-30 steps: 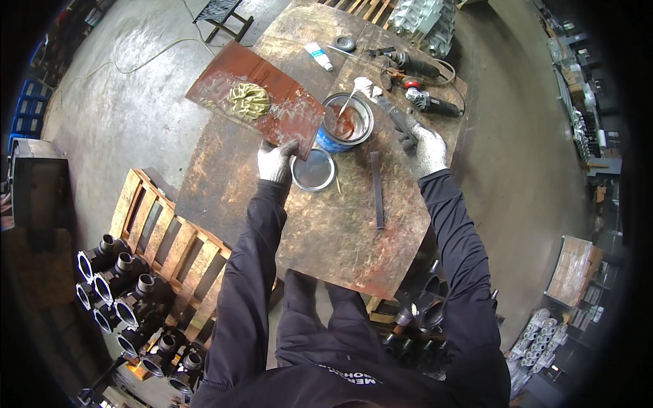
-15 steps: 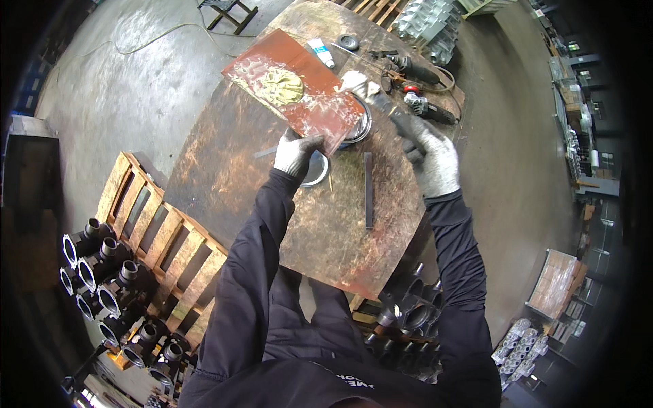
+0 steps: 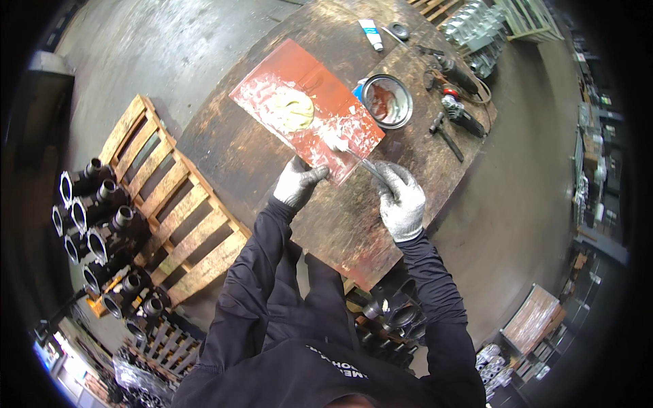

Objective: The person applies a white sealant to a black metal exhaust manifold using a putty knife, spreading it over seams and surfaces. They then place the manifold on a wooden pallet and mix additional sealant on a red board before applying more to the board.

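My left hand (image 3: 298,182), in a pale grey work glove, grips the near edge of a red-brown board (image 3: 320,78), thumb on top. A mound of pale yellow putty (image 3: 292,112) lies on the board, with white smears around it. In my right hand (image 3: 400,198), also gloved, is a putty knife (image 3: 367,165), held by its handle. Its blade end rests at the board's right part, hidden by a white lump of filler (image 3: 333,141). Just right of the board stands an open round can (image 3: 406,109) with reddish and whitish residue inside.
The worn worktable (image 3: 224,146) also bears a hammer (image 3: 446,136), an angle grinder (image 3: 464,115), a second power tool (image 3: 456,73), a white-and-blue tube (image 3: 371,34) and a dark round lid (image 3: 400,30). A wooden pallet (image 3: 183,224) and dark metal castings (image 3: 95,211) stand at the left.
My right hand has brought the putty knife from near the can leftward onto the board. The board now lies left of the can, which shows fully. The whole view has shifted.
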{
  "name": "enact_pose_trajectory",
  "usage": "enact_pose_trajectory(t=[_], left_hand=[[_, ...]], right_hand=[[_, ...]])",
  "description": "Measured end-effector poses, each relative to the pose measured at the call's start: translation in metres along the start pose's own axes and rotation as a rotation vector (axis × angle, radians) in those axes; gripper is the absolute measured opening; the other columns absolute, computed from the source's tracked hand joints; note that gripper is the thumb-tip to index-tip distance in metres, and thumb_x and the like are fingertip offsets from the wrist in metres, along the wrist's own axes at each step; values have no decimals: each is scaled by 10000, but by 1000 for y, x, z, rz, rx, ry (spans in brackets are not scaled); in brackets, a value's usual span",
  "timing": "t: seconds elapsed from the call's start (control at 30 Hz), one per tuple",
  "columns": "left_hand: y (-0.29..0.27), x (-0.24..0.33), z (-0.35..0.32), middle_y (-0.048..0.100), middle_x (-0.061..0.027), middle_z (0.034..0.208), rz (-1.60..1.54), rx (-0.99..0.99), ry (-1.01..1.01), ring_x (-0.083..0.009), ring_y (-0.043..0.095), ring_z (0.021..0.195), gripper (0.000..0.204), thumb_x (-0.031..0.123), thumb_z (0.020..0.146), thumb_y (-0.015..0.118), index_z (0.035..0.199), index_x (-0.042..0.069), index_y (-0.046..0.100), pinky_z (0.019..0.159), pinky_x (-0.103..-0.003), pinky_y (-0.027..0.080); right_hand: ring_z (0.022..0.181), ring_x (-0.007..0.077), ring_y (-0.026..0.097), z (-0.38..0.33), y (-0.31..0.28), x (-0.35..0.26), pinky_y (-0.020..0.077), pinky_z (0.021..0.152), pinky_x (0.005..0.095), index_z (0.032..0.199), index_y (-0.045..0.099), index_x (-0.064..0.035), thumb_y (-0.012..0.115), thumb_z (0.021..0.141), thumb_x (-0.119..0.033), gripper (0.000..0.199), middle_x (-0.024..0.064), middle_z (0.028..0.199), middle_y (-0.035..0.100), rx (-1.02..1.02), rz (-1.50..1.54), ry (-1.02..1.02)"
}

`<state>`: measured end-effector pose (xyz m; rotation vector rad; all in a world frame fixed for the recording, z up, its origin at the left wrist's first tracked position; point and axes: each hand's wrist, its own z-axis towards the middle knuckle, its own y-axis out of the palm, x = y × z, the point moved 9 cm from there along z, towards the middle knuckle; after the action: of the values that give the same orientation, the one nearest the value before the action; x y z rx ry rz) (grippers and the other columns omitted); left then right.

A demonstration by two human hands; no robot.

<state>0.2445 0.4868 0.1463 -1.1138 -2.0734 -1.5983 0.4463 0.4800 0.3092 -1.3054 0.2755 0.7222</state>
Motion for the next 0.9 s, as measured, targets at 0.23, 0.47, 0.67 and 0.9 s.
enact_pose_trajectory(t=[0.23,0.47,0.67,0.9], left_hand=[[-66,-34,-59,695,-85,1157,-126,161,2,-192,677,971,648,48,893,807,1455,-19,492,877,-365,556],[-122,-60,-100,694,-85,1168,-241,329,19,-216,696,972,642,-43,872,763,1455,4,499,879,-379,562],[-172,-103,-136,683,-84,1188,-316,545,-49,-216,692,985,571,-95,894,694,1422,21,510,885,-360,567],[-229,-175,-138,723,-105,1190,-230,678,-8,-231,708,1052,468,-78,897,724,1343,-10,603,942,-387,576]], right_hand=[[1025,370,696,-33,46,-27,578,896,457,1297,756,-150,752,810,-16,505,142,1157,736,-28,61,-54],[1074,390,687,-51,110,-41,557,938,474,1278,744,-132,769,881,-78,401,149,1229,721,-289,0,-103],[1160,377,660,-89,166,-33,526,1007,464,1282,724,-133,756,922,-111,362,135,1303,699,-413,24,2],[1163,390,639,-133,236,26,512,1011,479,1260,631,-126,759,868,-126,412,130,1241,692,-578,-98,36]])
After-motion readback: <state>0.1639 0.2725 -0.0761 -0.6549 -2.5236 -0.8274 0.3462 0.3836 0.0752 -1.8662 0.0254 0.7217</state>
